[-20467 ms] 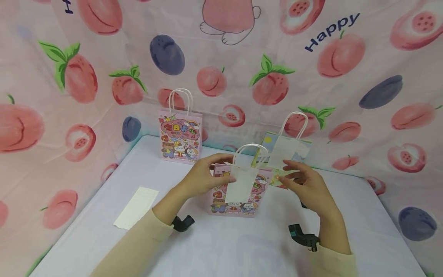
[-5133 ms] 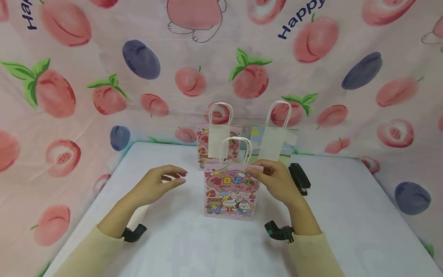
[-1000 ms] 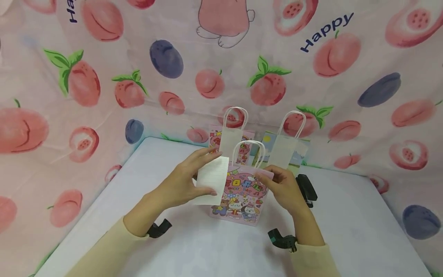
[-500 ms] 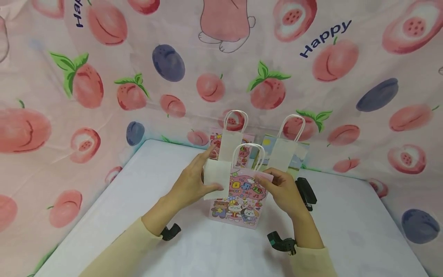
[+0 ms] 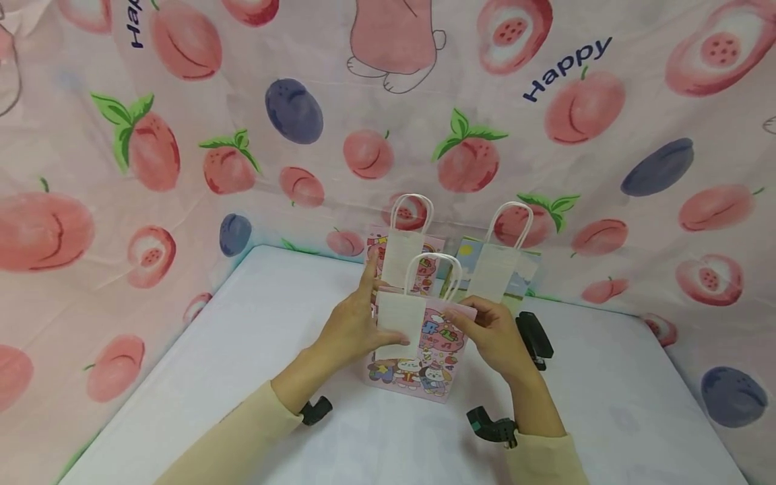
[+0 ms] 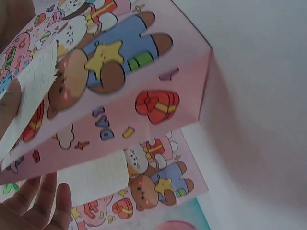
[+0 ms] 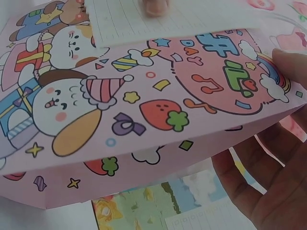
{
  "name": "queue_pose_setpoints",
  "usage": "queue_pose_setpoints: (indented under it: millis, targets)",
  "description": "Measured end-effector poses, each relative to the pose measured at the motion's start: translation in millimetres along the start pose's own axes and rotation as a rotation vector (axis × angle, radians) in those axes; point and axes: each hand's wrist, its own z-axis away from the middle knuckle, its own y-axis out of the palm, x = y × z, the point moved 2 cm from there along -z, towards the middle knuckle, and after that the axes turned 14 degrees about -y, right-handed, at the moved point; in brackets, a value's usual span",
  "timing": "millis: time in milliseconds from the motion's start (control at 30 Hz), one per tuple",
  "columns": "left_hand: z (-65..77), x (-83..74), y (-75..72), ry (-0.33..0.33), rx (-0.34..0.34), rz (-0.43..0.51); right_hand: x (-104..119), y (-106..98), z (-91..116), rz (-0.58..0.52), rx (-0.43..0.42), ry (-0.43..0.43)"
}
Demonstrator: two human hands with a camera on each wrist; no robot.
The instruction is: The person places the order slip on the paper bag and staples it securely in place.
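Observation:
A pink paper gift bag (image 5: 412,385) with cartoon animals and white twisted handles stands mid-table. My left hand (image 5: 350,325) holds a slip of white lined paper (image 5: 399,316) at the bag's front, left of centre below the rim. Its thumb lies on the slip, and in the left wrist view the other fingers (image 6: 41,199) are behind the bag. My right hand (image 5: 494,337) pinches the bag's upper right edge, thumb in front. In the right wrist view its other fingers (image 7: 254,179) are behind the bag, and the slip's (image 7: 124,21) lower edge stands slightly off it.
Behind stand a similar pink bag (image 5: 435,244) and a landscape-print bag (image 5: 526,275), each with a white slip on its front. A black stapler (image 5: 535,339) lies right of my right hand. A fruit-print cloth (image 5: 339,222) hangs behind the white table (image 5: 242,316).
About five seconds ago my left hand held nothing and the slip lay on the table. Since then my left hand has brought it rightward onto the bag's front. My right hand keeps its hold.

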Motion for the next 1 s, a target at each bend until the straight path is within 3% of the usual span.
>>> queue_pose_setpoints:
  millis: [267, 433, 600, 667, 867, 1000]
  targets:
    - [-2.5, -2.4, 11.4, -0.11, 0.037, 0.177, 6, 5, -5, 0.056, 0.004, 0.0]
    - [2.4, -3.0, 18.0, -0.147, -0.028, 0.172, 12, 21, -6, 0.17, -0.099, 0.082]
    - [6.2, -3.0, 22.9, -0.127, -0.051, 0.152, 15, 29, -4, 0.265, -0.189, 0.126]
    - [6.5, -1.8, 22.2, -0.111, -0.019, 0.193, 14, 29, -2, 0.273, -0.192, 0.134]
    - [0.5, 5.1, 14.6, -0.11, 0.2, 0.442, 11, 23, 1, 0.203, -0.152, 0.134]
    - [-6.5, 7.1, 11.2, -0.124, 0.231, 0.465, 11, 18, 1, 0.187, -0.134, 0.105]
